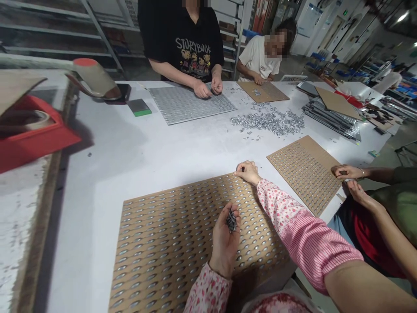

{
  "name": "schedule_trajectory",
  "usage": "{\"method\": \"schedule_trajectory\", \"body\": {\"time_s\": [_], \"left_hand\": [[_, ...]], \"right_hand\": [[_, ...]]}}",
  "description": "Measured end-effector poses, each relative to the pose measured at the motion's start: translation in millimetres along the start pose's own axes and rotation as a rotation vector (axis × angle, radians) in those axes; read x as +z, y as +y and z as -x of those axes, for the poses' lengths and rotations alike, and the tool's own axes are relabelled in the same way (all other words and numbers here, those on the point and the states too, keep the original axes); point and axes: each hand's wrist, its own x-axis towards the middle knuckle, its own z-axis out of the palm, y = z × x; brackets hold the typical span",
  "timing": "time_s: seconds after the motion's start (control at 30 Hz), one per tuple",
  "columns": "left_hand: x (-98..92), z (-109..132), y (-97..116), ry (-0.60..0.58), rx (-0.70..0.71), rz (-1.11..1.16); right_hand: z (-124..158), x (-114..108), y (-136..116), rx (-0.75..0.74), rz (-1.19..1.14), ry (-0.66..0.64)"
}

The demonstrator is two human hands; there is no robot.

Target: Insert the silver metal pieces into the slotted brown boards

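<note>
My left hand (224, 241) lies palm up over a large brown perforated board (182, 243), cupping a small heap of grey metal pieces (231, 220). The board's rows of oval slots hold shiny silver pieces. My right hand (247, 171) rests palm down at the board's far edge, its fingertips curled and partly hidden. Pink floral sleeves cover both forearms. Farther up the white table lies a loose pile of similar metal pieces (267, 121), out of reach of my fingers.
A co-worker's hands (353, 182) work over a second brown board (304, 174) at right. Across the table, a person in black (180, 41) handles a silver-covered board (189, 104). Beside them sits a person in white (260, 58). A red box (32, 134) stands at left; stacked boards (330, 115) lie far right.
</note>
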Motion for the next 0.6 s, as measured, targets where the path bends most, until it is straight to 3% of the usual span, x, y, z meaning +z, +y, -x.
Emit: {"method": "schedule_trajectory", "body": {"time_s": [0.13, 0.23, 0.3, 0.4, 0.5, 0.6], "left_hand": [[-0.6, -1.0, 2.0, 0.03, 0.016, 0.049], [-3.1, -0.9, 1.4, -0.048, 0.128, 0.027], [-5.4, -0.6, -4.1, -0.108, 0.293, -0.026], [-10.5, 0.2, -20.6, -0.124, 0.594, -0.213], [-17.0, 3.8, -38.7, -0.144, 0.841, -0.619], [-21.5, 12.2, -51.6, -0.242, 1.07, -1.078]], "right_hand": [[6.5, -8.6, -2.4, 0.001, -0.151, 0.072], [41.9, -12.6, -12.2, -0.033, -0.551, 0.187], [81.0, -7.2, -22.2, -0.03, -0.976, 0.057], [141.8, 12.6, -37.9, 0.175, -1.548, -0.297], [178.4, 33.0, -46.5, 0.302, -1.821, -0.373], [190.5, 42.8, -43.8, 0.232, -1.944, -0.413]]}}
